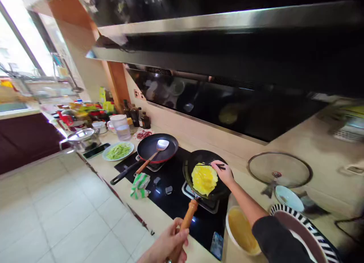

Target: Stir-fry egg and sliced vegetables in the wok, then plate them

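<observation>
My left hand (170, 240) is wrapped round the wooden handle (189, 214) of a dark frying pan (206, 155) on the right burner. A yellow sheet of egg (204, 179) lies in that pan, its edges uneven. Over the pan, my right hand (224, 172) grips dark chopsticks (201, 165), whose tips reach to the far edge of the egg. On the left burner rests a second black pan (145, 146) with a red outside. Inside it leans a spatula (162, 144) with a wooden handle.
Beside the left pan are a plate of shredded green vegetable (118, 151), a water pitcher (120, 127) and a green-striped cloth (140, 186). To the right stand a glass lid (280, 168), a pale bowl (289, 198) and a tub of yellowish contents (241, 230). A range hood (199, 56) overhangs.
</observation>
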Motion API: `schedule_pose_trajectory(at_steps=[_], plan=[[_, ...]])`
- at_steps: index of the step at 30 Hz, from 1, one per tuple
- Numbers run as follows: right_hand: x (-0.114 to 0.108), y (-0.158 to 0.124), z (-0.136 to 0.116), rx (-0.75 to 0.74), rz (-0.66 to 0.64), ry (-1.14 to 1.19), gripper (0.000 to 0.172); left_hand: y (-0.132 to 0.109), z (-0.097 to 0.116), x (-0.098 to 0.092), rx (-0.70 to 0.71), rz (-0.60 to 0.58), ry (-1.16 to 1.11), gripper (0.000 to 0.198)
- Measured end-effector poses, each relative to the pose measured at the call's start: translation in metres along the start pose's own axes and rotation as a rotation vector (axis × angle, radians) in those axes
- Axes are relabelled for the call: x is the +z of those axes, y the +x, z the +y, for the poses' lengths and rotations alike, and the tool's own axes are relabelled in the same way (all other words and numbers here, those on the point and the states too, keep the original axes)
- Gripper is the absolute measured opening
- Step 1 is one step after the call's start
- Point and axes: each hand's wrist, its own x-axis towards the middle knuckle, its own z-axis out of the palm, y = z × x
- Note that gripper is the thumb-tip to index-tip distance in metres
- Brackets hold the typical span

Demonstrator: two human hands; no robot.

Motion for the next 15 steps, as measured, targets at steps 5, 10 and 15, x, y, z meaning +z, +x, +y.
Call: schedule_pose_trajectory(at_steps=[5, 10, 15], plan=[[-0.035, 0.001, 0.012, 0.037, -0.063, -0.071, 0.036, -0.009, -0.01, -0.001, 0.034, 0.02, 0.053, 0.054], [-0.088, -0.058, 0.005, 0.129, -0.055, -0.175, 0.035, -0.019, 0.001, 0.006, 0.002, 0.03, 0.006, 0.049], [-0.117, -0.108, -0.018, 0.235, 0.083, -0.219, 0.034, -0.022, 0.007, 0.006, -0.016, 0.005, 0.004, 0.047]])
